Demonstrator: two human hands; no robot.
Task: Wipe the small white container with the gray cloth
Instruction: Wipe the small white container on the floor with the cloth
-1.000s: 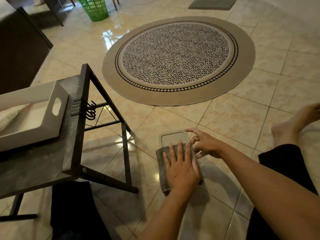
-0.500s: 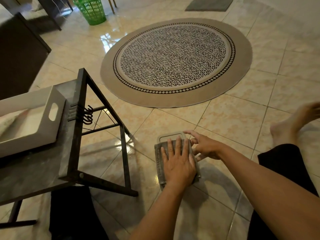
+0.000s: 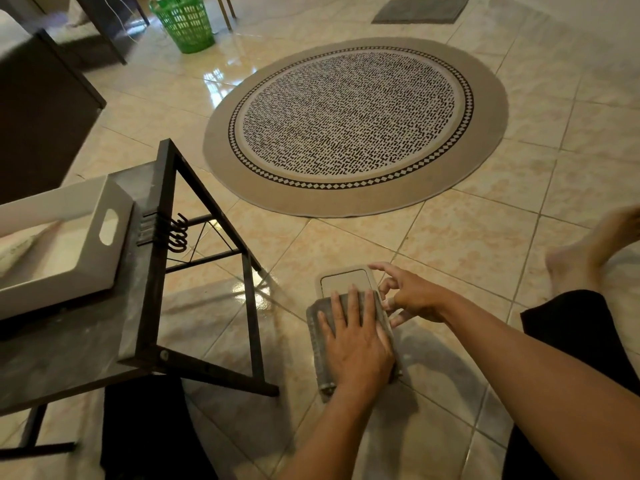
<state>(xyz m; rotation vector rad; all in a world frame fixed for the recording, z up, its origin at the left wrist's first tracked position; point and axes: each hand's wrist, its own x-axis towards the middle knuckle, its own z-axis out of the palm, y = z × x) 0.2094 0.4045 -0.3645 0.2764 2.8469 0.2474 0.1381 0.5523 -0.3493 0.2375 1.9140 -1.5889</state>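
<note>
The small white container lies flat on the tiled floor in front of me, only its far end showing. The gray cloth covers the rest of it. My left hand presses flat on the cloth, fingers stretched forward, palm down. Beside it, my right hand touches the container's right edge with its fingertips and steadies it.
A low black-framed table stands close on the left, with a white tray on it. A round patterned rug lies ahead, with a green basket and a gray mat beyond. My bare foot rests at the right.
My left hand pushed the cloth forward over the container, then drew it back toward me, so the container's far end shows again. The right hand stayed on the edge.
</note>
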